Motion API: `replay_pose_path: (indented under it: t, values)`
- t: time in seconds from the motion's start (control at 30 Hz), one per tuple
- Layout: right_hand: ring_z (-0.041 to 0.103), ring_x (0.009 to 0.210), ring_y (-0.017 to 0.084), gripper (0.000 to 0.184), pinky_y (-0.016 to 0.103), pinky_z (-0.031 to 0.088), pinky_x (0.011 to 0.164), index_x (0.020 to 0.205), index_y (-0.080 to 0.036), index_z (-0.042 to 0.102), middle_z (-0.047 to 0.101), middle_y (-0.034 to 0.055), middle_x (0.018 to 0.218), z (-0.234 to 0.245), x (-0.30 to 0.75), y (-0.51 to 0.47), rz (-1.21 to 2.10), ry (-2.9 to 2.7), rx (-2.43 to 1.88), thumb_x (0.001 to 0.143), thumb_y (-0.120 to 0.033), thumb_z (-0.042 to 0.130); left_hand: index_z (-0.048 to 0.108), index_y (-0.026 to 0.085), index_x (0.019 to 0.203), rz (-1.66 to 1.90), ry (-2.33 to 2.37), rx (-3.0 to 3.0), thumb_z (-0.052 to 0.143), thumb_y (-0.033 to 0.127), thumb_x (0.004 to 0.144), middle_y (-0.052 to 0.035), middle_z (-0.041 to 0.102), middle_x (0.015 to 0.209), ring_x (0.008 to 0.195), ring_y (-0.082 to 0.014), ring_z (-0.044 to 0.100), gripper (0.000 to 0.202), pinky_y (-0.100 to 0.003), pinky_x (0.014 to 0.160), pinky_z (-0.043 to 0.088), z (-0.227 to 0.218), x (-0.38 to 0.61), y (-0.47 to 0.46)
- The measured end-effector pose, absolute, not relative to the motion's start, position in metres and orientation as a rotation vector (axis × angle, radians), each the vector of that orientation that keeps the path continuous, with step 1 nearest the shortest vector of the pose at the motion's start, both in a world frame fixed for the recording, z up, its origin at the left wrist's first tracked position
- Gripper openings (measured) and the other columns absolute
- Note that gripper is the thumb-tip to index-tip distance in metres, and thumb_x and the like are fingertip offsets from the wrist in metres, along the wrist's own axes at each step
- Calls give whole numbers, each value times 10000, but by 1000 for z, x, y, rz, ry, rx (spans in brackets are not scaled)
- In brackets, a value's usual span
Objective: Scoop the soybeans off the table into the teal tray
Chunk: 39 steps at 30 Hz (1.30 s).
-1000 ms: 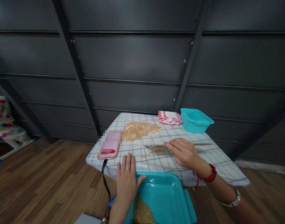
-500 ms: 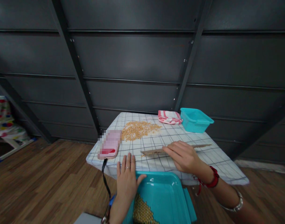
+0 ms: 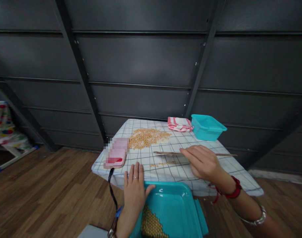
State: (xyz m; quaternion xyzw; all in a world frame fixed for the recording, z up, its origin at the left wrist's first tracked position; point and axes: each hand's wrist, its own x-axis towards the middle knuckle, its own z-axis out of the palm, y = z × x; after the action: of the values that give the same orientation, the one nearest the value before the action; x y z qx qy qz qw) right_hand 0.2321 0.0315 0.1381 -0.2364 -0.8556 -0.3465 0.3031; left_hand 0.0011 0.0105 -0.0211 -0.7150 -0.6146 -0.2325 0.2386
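My left hand grips the near-left rim of a teal tray, thumb inside, fingers lying over the table edge; the tray holds a layer of yellow grains. My right hand holds a long thin cardboard strip edge-on just above the checked tablecloth. A thin line of loose grains lies in front of the strip. A larger heap of the same grains sits further back on the cloth.
A pink phone-like case with a black strap lies at the table's left edge. A pink-striped folded cloth and a small teal tub stand at the back. Dark metal panels rise behind; wooden floor surrounds the table.
My right hand drew the strip toward the table edge, then lifted it back and turned it edge-on, leaving a line of grains on the cloth. The left hand stayed put.
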Motion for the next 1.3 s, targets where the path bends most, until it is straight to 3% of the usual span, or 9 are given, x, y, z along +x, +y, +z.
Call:
replay_pose_path:
  t: [0.23,0.93,1.13,1.3]
  values:
    - [479,632,167,332,301,402,565,913,-90,577,571,79,678,136,255,30,-1072,-2267,-829,681,-26,348,411,119,1235,-643,-1676,-1949,249,678,726,-151,477,1260,1164,-299,401,774,-488,969,263,-18,1,9]
    - [432,564,126,285,265,359,501,884,-115,563,557,38,644,133,241,-24,-724,-2426,-721,798,-59,297,395,92,1242,-561,-1753,-1997,251,677,726,-160,442,1288,1185,-316,375,793,-497,957,284,-11,6,6]
    - [516,742,161,280,302,444,665,942,-88,553,610,76,762,138,242,-40,-800,-2368,-563,797,-50,316,417,111,1230,-545,-1759,-1964,301,648,736,-142,449,1287,1178,-301,384,739,-493,969,272,-14,6,7]
    - [526,746,150,279,292,450,671,934,-103,553,622,61,769,144,241,-48,-812,-2368,-556,815,-64,304,428,93,1220,-547,-1725,-1964,313,632,741,-150,456,1279,1163,-308,396,731,-490,951,289,-13,6,7]
